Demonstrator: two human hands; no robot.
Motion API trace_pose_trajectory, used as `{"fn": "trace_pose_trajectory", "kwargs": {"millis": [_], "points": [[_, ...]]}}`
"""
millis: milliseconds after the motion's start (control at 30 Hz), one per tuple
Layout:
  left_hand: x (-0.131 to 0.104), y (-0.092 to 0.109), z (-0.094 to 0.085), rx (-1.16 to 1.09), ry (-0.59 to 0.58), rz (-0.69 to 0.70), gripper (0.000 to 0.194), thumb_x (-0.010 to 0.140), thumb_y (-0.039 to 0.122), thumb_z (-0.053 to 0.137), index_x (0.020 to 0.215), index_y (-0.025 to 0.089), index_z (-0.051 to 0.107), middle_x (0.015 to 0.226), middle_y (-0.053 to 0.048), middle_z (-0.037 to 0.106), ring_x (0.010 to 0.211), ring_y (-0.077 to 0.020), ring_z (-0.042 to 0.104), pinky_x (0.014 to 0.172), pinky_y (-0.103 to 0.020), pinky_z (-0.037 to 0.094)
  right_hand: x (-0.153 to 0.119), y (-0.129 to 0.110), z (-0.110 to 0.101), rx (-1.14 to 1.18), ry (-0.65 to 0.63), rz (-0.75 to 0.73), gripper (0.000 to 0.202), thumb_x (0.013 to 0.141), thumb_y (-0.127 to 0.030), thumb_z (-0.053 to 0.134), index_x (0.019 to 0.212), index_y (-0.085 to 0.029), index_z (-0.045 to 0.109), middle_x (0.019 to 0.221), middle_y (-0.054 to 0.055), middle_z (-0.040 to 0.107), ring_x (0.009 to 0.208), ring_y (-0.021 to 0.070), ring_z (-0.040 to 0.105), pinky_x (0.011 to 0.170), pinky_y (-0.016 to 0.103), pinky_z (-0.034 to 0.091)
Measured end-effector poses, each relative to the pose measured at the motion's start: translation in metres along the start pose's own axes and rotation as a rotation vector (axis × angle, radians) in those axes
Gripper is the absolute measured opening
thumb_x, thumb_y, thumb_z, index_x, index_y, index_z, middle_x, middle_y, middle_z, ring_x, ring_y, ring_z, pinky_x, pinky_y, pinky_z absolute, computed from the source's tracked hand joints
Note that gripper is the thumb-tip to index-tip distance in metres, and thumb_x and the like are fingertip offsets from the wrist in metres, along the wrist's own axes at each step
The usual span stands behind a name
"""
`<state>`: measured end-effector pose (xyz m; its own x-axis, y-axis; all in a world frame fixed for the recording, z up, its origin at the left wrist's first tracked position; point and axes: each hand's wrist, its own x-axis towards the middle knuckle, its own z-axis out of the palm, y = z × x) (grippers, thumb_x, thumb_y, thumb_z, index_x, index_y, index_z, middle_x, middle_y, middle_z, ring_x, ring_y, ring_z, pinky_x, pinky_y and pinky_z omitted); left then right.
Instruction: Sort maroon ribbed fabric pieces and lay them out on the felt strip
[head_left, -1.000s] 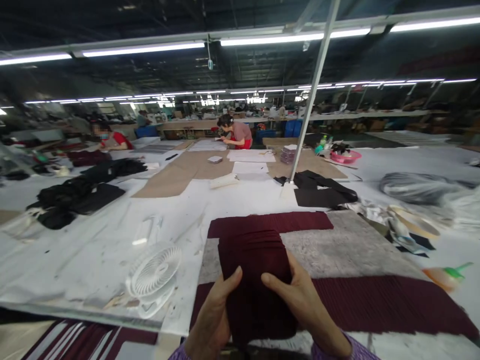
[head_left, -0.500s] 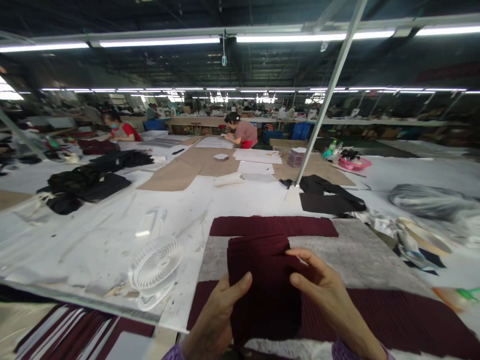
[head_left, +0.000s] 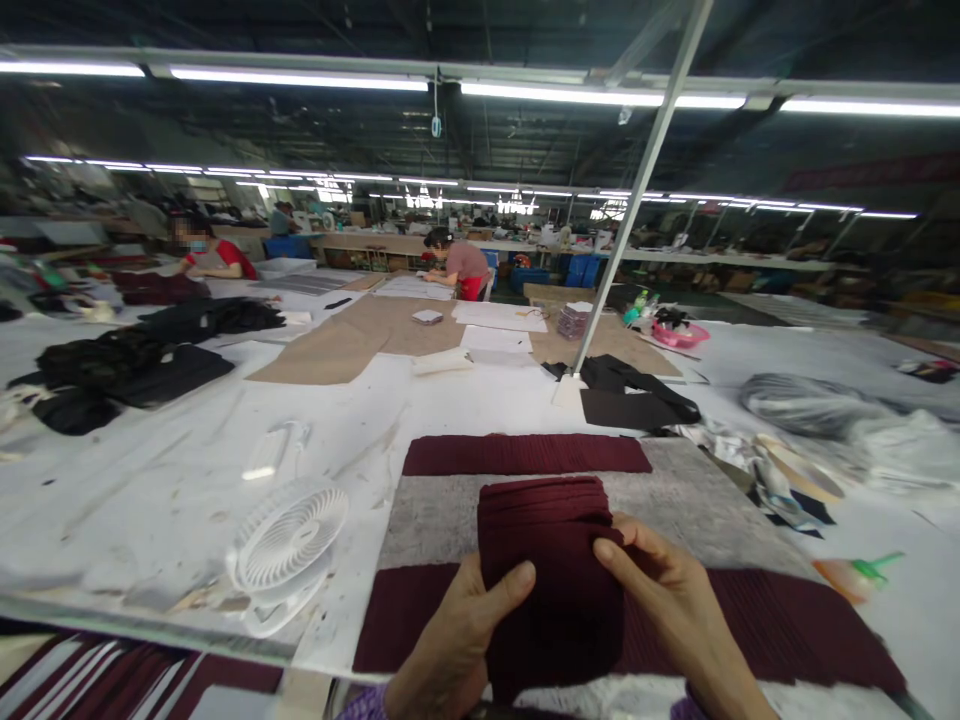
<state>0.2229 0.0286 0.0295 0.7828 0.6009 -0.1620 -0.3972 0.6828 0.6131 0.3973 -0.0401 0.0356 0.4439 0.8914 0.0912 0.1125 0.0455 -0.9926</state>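
A stack of dark maroon fabric pieces [head_left: 551, 590] is held up over the near side of the table. My left hand [head_left: 465, 630] grips its left edge, thumb on the front face and the other fingers behind. My right hand [head_left: 667, 590] pinches the upper right edge between thumb and fingers. Beneath and behind the stack, a row of overlapping maroon pieces [head_left: 795, 620] lies across a grey mottled sheet [head_left: 705, 510]. Farther back on that sheet is a second maroon row [head_left: 525, 454].
A white fan [head_left: 292, 540] lies left of the grey sheet. Behind it stands a metal pole [head_left: 637, 200], with black fabric [head_left: 630, 408] near its base. An orange bottle [head_left: 844, 578] lies at the right. Two people work at the far tables.
The view has turned slightly right. The held stack is tilted differently, showing more of its layered top edge, and my right fingers have closed on its upper right edge.
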Motion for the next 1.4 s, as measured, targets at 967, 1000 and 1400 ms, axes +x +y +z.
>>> {"fn": "trace_pose_trajectory", "kwargs": {"millis": [967,1000,1400], "points": [[0.001,0.004,0.005,0.012,0.092,0.040,0.034,0.075,0.027,0.069,0.106,0.014,0.068,0.097,-0.011,0.074,0.106,-0.0286,0.063,0.103,-0.046,0.040,-0.009,0.002,0.011,-0.025,-0.043,-0.007,0.023,0.071,-0.041,0.073,0.085,-0.022,0.074,0.093,0.005,0.070,0.089,0.0229,0.064,0.080,0.032,0.053],[0.001,0.004,0.007,0.005,0.096,0.047,0.034,0.075,0.028,0.069,0.106,0.014,0.068,0.097,-0.011,0.074,0.106,-0.0285,0.063,0.104,-0.046,0.040,-0.009,0.003,0.012,-0.060,-0.032,-0.021,0.022,0.073,-0.039,0.072,0.086,-0.022,0.074,0.096,0.006,0.071,0.091,0.0238,0.064,0.082,0.033,0.053],[0.004,0.011,0.003,-0.255,-0.046,0.030,0.045,0.088,0.044,0.044,0.115,0.014,0.064,0.118,-0.012,0.066,0.123,-0.0293,0.050,0.110,-0.045,0.032,-0.006,0.002,0.005,-0.078,-0.111,0.061,0.029,0.078,-0.040,0.067,0.102,-0.025,0.071,0.098,0.004,0.072,0.088,0.0232,0.066,0.082,0.032,0.052]]}}
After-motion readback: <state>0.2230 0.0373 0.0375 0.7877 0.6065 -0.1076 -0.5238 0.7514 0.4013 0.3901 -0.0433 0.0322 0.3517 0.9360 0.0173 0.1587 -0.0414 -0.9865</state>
